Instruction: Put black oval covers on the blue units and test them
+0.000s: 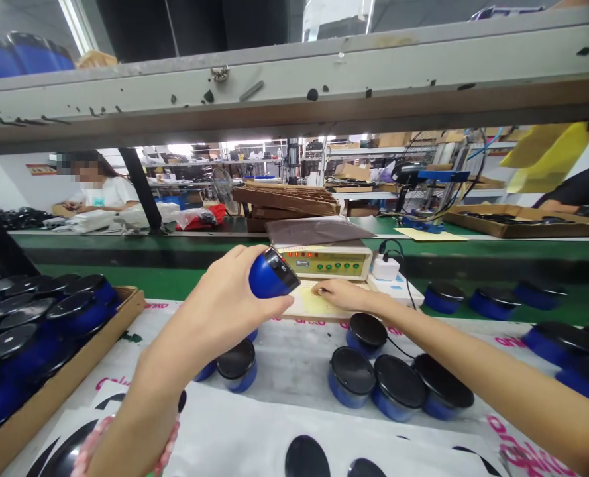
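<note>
Work apparently midway: my left hand (224, 291) grips a blue canister (270, 277) near the lit instrument (341, 258); I cannot tell my right hand's (344, 293) finger state or which loose canisters (398, 384) are finished.

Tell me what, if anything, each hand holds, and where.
The left hand grips a blue-and-black unit around its blue side. Whether the right hand holds anything cannot be told.
</note>
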Available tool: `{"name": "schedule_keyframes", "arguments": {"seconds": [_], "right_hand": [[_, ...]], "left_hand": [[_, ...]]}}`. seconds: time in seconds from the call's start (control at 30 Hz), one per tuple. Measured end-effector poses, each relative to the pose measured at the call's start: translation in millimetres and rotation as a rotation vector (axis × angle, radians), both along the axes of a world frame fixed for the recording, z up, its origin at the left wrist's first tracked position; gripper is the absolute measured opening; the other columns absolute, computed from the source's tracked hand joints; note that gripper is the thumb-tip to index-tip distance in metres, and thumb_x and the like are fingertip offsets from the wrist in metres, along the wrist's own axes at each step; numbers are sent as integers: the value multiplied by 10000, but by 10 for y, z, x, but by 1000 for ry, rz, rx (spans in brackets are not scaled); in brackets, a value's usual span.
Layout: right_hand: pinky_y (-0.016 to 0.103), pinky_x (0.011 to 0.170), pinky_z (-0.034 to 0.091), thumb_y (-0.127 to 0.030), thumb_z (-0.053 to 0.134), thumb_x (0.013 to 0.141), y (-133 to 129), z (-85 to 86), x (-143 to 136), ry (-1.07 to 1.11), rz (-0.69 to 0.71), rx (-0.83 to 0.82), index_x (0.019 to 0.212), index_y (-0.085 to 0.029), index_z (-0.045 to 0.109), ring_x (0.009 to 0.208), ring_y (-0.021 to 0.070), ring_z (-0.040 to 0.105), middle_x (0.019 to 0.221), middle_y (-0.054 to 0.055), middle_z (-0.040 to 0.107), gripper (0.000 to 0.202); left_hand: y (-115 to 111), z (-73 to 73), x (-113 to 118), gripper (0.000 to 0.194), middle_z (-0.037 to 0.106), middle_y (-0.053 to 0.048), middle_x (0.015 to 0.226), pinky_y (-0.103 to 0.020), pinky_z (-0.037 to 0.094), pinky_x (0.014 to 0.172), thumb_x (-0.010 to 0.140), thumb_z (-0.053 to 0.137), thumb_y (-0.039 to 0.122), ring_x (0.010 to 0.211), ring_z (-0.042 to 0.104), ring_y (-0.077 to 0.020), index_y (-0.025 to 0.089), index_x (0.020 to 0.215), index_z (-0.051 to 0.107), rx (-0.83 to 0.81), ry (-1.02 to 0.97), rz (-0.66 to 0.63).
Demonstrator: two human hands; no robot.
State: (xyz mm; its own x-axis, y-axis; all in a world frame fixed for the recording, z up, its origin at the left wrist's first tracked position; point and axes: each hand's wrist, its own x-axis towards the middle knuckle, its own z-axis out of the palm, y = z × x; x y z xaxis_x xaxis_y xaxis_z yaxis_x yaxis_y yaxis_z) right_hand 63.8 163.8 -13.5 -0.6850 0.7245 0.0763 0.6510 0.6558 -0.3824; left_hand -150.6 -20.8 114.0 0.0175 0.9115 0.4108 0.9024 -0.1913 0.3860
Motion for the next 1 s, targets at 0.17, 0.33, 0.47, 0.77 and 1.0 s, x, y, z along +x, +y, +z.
{"name": "schedule_keyframes", "arguments": {"seconds": [0.17, 0.33, 0.47, 0.77, 1.0], "right_hand": [[411, 868, 485, -312, 533, 921, 56, -62, 11, 32, -129, 21, 1084, -164, 592, 1000, 194, 581, 1142, 74, 589, 228], [376, 814, 508, -329, 535, 919, 148, -142, -92, 51, -271, 4, 1050, -157, 604, 925, 184, 602, 1077, 55, 611, 227], [374, 800, 513, -319, 544, 915, 124, -156, -114, 65, -281, -29, 1044, -148, 602, 910, 178, 606, 1057, 53, 615, 222], [370, 795, 515, -323, 545, 914, 129, -157, -135, 81, -280, -75, 1034, -148, 606, 907, 180, 606, 1050, 49, 616, 220], [369, 788, 516, -325, 546, 913, 141, -191, -126, 116, -291, -89, 1048, -148, 599, 903, 179, 605, 1053, 52, 613, 228]], "left_hand": [[17, 19, -81, 509, 603, -29, 1130, -278, 494, 740, 676, 689, 448, 988, 604, -245, 251, 1130, 571, 49, -20, 24], [33, 0, -69, 558, 584, -37, 1174, -275, 491, 751, 680, 682, 457, 1024, 588, -247, 242, 1178, 551, 21, -10, -15], [42, 7, -58, 579, 580, -38, 1180, -273, 487, 767, 685, 677, 447, 1034, 583, -245, 241, 1207, 535, 3, -18, -6], [70, -32, -53, 505, 587, -43, 1142, -271, 488, 699, 681, 671, 446, 1027, 583, -269, 239, 1131, 572, -21, -6, -31], [104, -30, -60, 494, 586, -58, 1137, -280, 487, 719, 681, 669, 444, 1044, 573, -278, 222, 1112, 575, -22, -15, -59]]}}
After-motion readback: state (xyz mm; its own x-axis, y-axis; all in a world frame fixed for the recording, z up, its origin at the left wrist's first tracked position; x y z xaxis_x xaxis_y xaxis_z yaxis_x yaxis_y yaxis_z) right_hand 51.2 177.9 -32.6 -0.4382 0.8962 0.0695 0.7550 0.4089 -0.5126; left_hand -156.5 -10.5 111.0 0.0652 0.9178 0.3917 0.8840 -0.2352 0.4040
